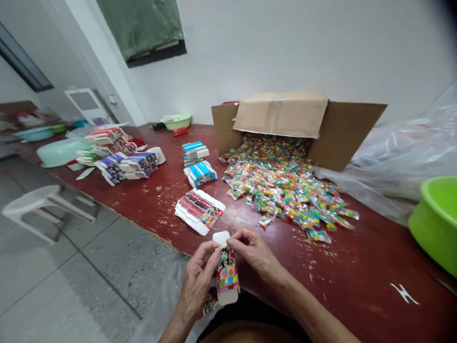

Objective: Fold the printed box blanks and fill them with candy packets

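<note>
Between my hands, at the table's front edge, is a small printed candy box [227, 274] with white flaps out at its top and bottom ends. My left hand [200, 274] grips its left side near the top, thumb on the printed face. At the upper right corner my right hand [255, 252] pinches the box by the top flap. Just beyond lies a fanned stack of flat red box blanks [200, 209]. To the right, wrapped candies [278, 186] spill in a heap from a cardboard carton [282, 114] lying on its side.
Blue box bundles [200, 172] stand behind the blanks; purple bundles [139, 164] and a pale green basin [59, 151] are farther left. A bright green tub [435, 228] and plastic sheeting [385, 157] are at right. A white stool [39, 200] stands on the floor.
</note>
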Action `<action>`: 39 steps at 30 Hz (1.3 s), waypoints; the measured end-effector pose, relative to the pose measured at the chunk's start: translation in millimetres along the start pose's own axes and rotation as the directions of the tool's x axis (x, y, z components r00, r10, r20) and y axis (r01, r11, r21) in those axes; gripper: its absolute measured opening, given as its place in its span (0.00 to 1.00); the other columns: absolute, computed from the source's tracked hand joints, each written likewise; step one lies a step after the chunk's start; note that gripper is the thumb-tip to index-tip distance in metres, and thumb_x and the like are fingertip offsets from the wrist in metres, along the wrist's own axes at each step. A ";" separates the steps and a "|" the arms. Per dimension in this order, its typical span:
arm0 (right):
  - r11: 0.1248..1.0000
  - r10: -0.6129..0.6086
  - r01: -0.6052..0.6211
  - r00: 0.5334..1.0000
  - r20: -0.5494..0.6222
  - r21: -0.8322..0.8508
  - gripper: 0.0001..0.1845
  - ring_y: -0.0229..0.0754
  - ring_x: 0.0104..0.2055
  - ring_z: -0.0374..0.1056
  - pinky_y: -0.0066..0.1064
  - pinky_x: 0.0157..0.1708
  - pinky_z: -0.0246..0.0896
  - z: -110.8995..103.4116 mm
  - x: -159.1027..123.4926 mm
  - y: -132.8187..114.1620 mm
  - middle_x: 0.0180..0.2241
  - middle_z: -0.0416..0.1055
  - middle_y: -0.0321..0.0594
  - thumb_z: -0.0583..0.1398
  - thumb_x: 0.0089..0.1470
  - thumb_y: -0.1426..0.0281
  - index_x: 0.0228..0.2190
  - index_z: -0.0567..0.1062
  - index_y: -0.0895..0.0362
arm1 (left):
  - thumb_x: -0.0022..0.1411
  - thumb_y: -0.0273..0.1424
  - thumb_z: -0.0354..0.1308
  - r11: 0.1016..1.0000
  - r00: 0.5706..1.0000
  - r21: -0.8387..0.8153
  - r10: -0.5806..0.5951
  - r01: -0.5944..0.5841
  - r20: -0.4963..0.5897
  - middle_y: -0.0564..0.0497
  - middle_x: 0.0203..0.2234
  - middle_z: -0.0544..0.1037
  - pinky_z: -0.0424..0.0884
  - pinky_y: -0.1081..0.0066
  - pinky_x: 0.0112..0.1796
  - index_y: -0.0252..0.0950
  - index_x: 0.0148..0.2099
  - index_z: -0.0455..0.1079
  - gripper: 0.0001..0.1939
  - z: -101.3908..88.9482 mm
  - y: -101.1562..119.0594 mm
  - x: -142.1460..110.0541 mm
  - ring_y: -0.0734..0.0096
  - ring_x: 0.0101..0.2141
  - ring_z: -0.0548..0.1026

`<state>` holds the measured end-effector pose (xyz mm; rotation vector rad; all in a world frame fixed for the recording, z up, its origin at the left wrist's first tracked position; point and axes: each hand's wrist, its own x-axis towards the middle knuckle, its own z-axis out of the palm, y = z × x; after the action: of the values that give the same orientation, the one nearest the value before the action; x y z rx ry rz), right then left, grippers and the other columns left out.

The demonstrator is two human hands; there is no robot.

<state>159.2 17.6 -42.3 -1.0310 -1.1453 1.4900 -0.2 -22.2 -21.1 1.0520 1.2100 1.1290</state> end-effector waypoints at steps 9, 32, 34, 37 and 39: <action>0.993 0.044 -0.060 0.986 0.162 0.098 0.21 0.39 0.29 0.68 0.32 0.33 0.63 -7.1 3.2 0.9 0.28 0.74 0.37 0.74 0.42 0.55 0.32 0.79 0.57 | 0.56 0.46 0.70 0.999 1.000 -0.045 0.022 -0.023 -0.008 0.54 0.27 0.79 0.71 0.73 0.30 0.40 0.47 0.70 0.22 3.4 2.2 -3.9 0.69 0.28 0.75; 0.989 0.143 -0.150 0.971 0.193 0.018 0.17 0.36 0.19 0.70 0.26 0.19 0.62 -4.1 -2.2 -24.5 0.29 0.79 0.41 0.70 0.47 0.58 0.32 0.78 0.60 | 0.63 0.60 0.53 0.944 0.949 -0.144 -0.275 0.297 0.154 0.47 0.23 0.80 0.69 0.73 0.18 0.31 0.49 0.77 0.36 8.1 -10.6 5.1 0.71 0.15 0.73; 0.996 0.071 -0.080 0.966 0.249 0.025 0.16 0.35 0.22 0.71 0.26 0.21 0.65 -5.7 -3.9 -21.0 0.36 0.80 0.43 0.69 0.49 0.58 0.29 0.76 0.58 | 0.63 0.60 0.54 0.952 0.955 -0.128 -0.258 0.277 0.149 0.49 0.22 0.80 0.68 0.73 0.18 0.33 0.60 0.72 0.38 6.6 -12.7 4.7 0.70 0.15 0.73; 0.991 -0.096 0.124 0.932 0.350 -0.059 0.12 0.37 0.29 0.74 0.30 0.30 0.69 -11.0 -5.9 -19.4 0.46 0.79 0.44 0.63 0.58 0.63 0.28 0.74 0.58 | 0.61 0.60 0.56 0.953 0.953 -0.107 -0.266 0.282 0.147 0.50 0.23 0.80 0.69 0.73 0.18 0.37 0.69 0.63 0.43 6.8 -15.5 3.6 0.69 0.16 0.73; 0.913 -0.226 0.324 0.907 0.355 -0.246 0.08 0.40 0.37 0.75 0.35 0.41 0.69 -14.5 -6.2 -19.7 0.44 0.80 0.44 0.61 0.59 0.68 0.28 0.75 0.57 | 0.61 0.60 0.56 0.950 0.949 -0.092 -0.284 0.297 0.136 0.50 0.22 0.79 0.68 0.74 0.17 0.38 0.69 0.63 0.44 8.7 -17.4 3.2 0.69 0.16 0.73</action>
<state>178.0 15.9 -25.6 -0.7917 -1.7194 1.3042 9.9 -21.6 -38.1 0.8140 1.1483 0.8793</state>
